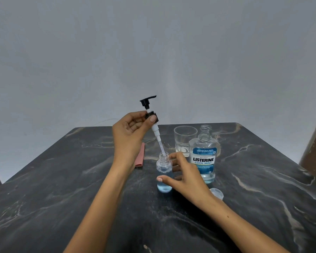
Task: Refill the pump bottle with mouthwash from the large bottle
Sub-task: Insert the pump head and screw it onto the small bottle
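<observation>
The left hand (130, 132) is pinching the pump (150, 115), its tube tilting down into the little bottle (164, 172). The right hand (184, 172) is wrapping loosely around that bottle.

Glass (184, 141) behind large bottle (204, 157), left of it.

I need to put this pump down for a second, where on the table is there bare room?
The table is bare left of the left hand and forearm, past the pink cloth. Crowded: pump bottle, glass, large bottle, cap by the right hand.
</observation>
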A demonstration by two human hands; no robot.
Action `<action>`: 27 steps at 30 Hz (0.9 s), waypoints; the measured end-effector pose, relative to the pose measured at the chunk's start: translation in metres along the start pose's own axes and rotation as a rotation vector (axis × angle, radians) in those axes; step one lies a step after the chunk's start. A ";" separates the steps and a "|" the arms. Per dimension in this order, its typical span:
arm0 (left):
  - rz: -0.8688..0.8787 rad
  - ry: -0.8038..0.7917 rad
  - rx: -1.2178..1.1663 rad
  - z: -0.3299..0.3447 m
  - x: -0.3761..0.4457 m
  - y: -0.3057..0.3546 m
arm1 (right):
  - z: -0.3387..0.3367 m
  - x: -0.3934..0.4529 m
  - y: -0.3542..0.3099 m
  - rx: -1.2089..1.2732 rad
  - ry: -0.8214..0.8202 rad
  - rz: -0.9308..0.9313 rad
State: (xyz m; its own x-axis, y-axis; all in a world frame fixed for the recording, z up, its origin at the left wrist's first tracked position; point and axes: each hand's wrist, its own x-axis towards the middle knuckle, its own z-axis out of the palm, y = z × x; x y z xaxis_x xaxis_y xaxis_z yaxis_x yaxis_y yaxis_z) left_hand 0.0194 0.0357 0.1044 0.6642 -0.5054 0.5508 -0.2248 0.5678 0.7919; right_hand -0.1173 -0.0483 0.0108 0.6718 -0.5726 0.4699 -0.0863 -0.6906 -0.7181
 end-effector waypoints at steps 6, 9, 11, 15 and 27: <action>-0.053 -0.097 0.044 0.004 -0.017 -0.022 | -0.001 0.000 0.000 -0.029 -0.001 -0.006; -0.083 -0.142 0.055 0.001 -0.025 -0.031 | -0.001 0.000 0.001 -0.025 -0.005 -0.014; -0.098 -0.192 0.069 -0.003 -0.027 -0.035 | -0.001 0.001 0.001 -0.025 -0.009 -0.015; -0.126 -0.275 0.098 -0.009 -0.032 -0.042 | -0.001 0.001 0.001 -0.040 -0.002 -0.010; -0.109 -0.266 0.170 -0.007 -0.040 -0.048 | -0.001 0.000 0.000 -0.056 -0.020 0.015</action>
State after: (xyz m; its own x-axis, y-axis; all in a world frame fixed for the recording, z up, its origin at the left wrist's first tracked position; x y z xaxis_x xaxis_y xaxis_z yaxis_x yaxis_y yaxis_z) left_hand 0.0083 0.0331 0.0422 0.4869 -0.7216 0.4922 -0.2934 0.3956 0.8703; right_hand -0.1183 -0.0487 0.0114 0.6843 -0.5748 0.4487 -0.1374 -0.7060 -0.6948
